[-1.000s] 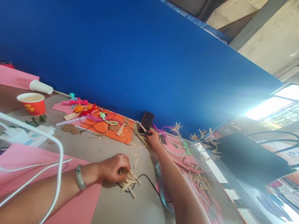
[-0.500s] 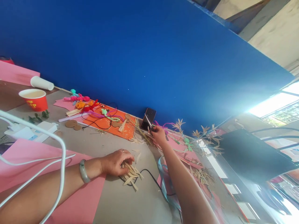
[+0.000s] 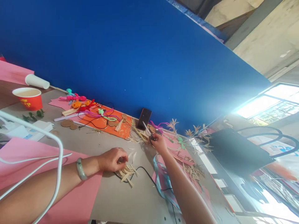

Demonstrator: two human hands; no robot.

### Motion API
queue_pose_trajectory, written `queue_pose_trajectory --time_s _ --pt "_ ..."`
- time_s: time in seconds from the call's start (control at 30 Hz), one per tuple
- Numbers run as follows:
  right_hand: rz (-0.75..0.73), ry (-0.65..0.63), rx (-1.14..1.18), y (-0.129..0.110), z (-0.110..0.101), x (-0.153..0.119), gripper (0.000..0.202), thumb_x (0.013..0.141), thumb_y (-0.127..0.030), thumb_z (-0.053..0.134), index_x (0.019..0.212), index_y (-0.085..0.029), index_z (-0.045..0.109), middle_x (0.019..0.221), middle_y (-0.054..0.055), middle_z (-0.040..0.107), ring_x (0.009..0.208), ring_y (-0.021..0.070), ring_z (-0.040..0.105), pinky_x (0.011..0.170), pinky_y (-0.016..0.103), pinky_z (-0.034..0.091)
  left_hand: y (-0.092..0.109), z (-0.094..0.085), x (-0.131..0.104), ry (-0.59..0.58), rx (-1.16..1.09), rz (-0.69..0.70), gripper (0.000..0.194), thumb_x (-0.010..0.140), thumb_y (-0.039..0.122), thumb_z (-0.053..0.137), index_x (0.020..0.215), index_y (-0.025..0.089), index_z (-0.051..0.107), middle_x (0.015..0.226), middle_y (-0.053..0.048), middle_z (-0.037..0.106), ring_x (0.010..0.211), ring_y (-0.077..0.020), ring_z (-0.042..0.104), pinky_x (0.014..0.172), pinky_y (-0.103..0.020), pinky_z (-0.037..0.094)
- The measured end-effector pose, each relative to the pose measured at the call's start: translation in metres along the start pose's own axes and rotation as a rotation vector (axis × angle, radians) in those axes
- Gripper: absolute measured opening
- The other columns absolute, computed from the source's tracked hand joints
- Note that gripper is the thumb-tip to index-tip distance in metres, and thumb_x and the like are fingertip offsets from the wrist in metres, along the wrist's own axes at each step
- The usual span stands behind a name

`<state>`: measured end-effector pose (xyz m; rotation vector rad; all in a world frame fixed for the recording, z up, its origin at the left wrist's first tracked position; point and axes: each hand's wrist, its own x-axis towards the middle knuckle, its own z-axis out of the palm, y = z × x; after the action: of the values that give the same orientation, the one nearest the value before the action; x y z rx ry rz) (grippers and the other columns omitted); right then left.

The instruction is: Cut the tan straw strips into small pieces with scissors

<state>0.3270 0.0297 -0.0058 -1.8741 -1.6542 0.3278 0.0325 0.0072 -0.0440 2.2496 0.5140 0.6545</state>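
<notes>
My left hand (image 3: 114, 159), with a stone bangle (image 3: 81, 169) on the wrist, rests low over the table. Its fingers are curled round some pale dried leaf pieces (image 3: 127, 175), and the fingertips are partly hidden. Farther forward and to the right, my right hand (image 3: 159, 143) is closed on the handles of a pair of scissors (image 3: 146, 128). The blades point up and left, in front of a dark phone (image 3: 144, 119) that leans against the blue panel. Dried stalks (image 3: 139, 133) lie just left of the scissors. A few loose leaf slivers (image 3: 133, 157) lie between the hands.
A red paper cup (image 3: 30, 102) stands at the left, by a tipped white cup (image 3: 37, 81). A white cable (image 3: 61, 161) loops across my left forearm. Orange card (image 3: 98, 113) with yarn lies along the blue panel (image 3: 116, 56). Blue ribbon (image 3: 158, 180) lies beside my right forearm.
The view has shifted, so most things appear farther left. My right hand keeps the scissors near the phone, their blades turned slightly. My left hand stays at the leaf pieces.
</notes>
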Motion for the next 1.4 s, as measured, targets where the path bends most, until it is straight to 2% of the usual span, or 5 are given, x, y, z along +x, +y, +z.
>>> queue_pose_trajectory --time_s 0.17,0.43,0.67,1.03,1.4 --pt "0.101 0.091 -0.152 0.024 -0.022 0.033 0.019 0.059 -0.029 0.057 0.053 -0.021 0.041 0.046 -0.005 0.041 0.048 0.0102 0.033 0.050 0.025 0.021 -0.002 0.000 0.000 -0.003 0.004 0.025 0.012 0.071 0.015 0.060 0.082 0.017 0.063 0.078 -0.002 0.063 0.072 -0.0141 0.056 0.069 -0.023 0.043" --pt "0.104 0.008 -0.243 0.025 -0.017 0.009 0.023 0.055 -0.027 0.061 0.046 -0.021 0.040 0.043 -0.006 0.040 0.046 0.0100 0.033 0.049 0.024 0.020 0.002 -0.002 0.001 0.006 -0.026 0.026 0.012 0.070 0.015 0.059 0.081 0.016 0.064 0.082 -0.004 0.064 0.074 -0.0147 0.058 0.071 -0.023 0.043" --pt "-0.004 0.012 -0.188 -0.018 -0.019 -0.037 0.016 0.059 -0.027 0.057 0.055 -0.021 0.043 0.052 -0.005 0.045 0.054 0.0114 0.037 0.052 0.023 0.027 0.005 -0.004 0.002 0.105 -0.217 -0.130 0.020 0.078 0.025 0.056 0.094 0.015 0.062 0.086 -0.004 0.067 0.079 -0.0158 0.061 0.065 -0.022 0.044" --pt "-0.059 -0.266 0.042 -0.067 0.035 -0.094 0.014 0.057 -0.020 0.056 0.056 -0.019 0.042 0.054 -0.007 0.038 0.055 0.0092 0.031 0.052 0.021 0.024 -0.020 -0.005 0.009 0.512 -0.451 -0.296 0.014 0.084 0.026 0.043 0.086 0.018 0.055 0.083 -0.002 0.061 0.070 -0.0132 0.062 0.068 -0.026 0.048" --pt "-0.216 -0.523 0.037 -0.107 0.022 -0.137 0.013 0.056 -0.010 0.059 0.059 -0.018 0.049 0.061 -0.006 0.053 0.063 0.0108 0.042 0.066 0.022 0.032 -0.018 -0.007 0.014 0.570 -0.542 -0.351 0.014 0.079 0.029 0.047 0.078 0.017 0.054 0.074 -0.001 0.059 0.063 -0.0124 0.059 0.060 -0.025 0.046"
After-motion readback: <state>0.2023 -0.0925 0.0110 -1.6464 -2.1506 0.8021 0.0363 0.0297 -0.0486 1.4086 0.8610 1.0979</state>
